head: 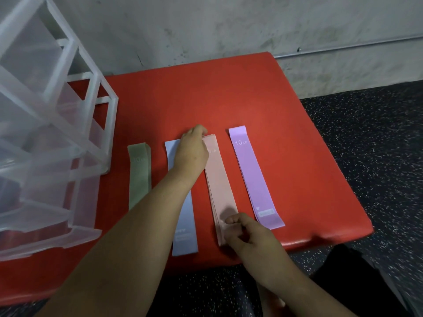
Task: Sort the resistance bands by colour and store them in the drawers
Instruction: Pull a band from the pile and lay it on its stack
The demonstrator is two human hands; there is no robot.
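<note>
Four flat stacks of resistance bands lie side by side on a red padded bench (229, 97): green (139, 177), blue (185, 225), pink (219, 184) and purple (253, 177). My left hand (191, 152) lies over the far end of the pink stack, fingers curled at its top edge. My right hand (248, 233) pinches the near end of the pink stack. My left forearm crosses over the blue bands and hides part of them. A clear plastic drawer unit (45, 124) stands at the left of the bench.
A grey concrete wall rises behind the bench. Dark speckled rubber flooring (377, 145) surrounds the bench on the right and in front. The lowest drawer (52, 234) of the unit juts out toward me.
</note>
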